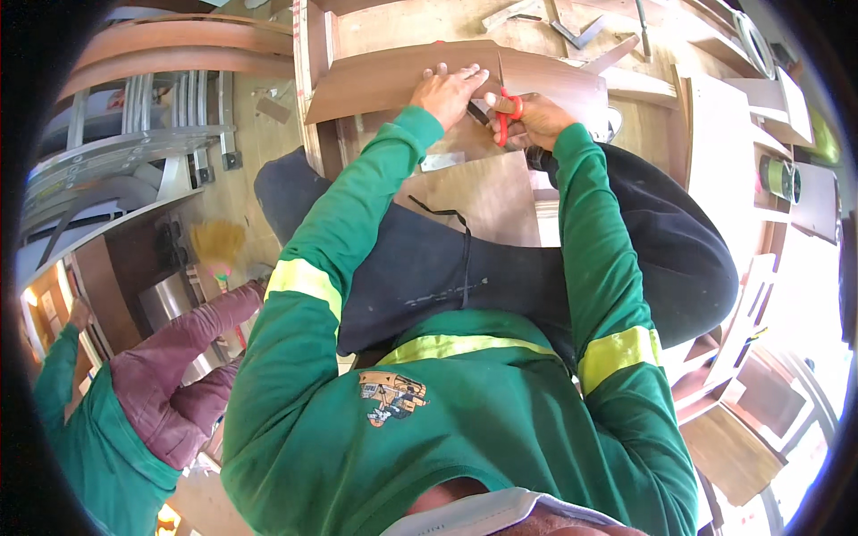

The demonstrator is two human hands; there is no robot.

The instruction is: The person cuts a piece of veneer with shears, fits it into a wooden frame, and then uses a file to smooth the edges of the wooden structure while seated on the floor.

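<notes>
Seeing clutter all round: curved wood boards [179, 45] & grey metal ladder [147, 138] up L, yellow-bristled broom [217, 239] lower, co-worker [112, 429] in green & maroon at lower L; also L-shaped metal square [588, 34] up top, green-banded cylinder [783, 181] far R. Gripping red-looped plastic-handled scissors [503, 125] w/ R hand [536, 121], slim pointed blades aimed away from body, over brown sheet [384, 85]. Laying L hand [445, 92] palm down on same sheet, fingers stretched out. Finding it long, flat, smooth, wood-toned, lying across pale timber frame [308, 54] & hiding part of inside. Noting squarish brown panel [500, 201], slightly glossy, nearer body, plus dark thing [478, 113] btwn hands; can't tell what.
</notes>
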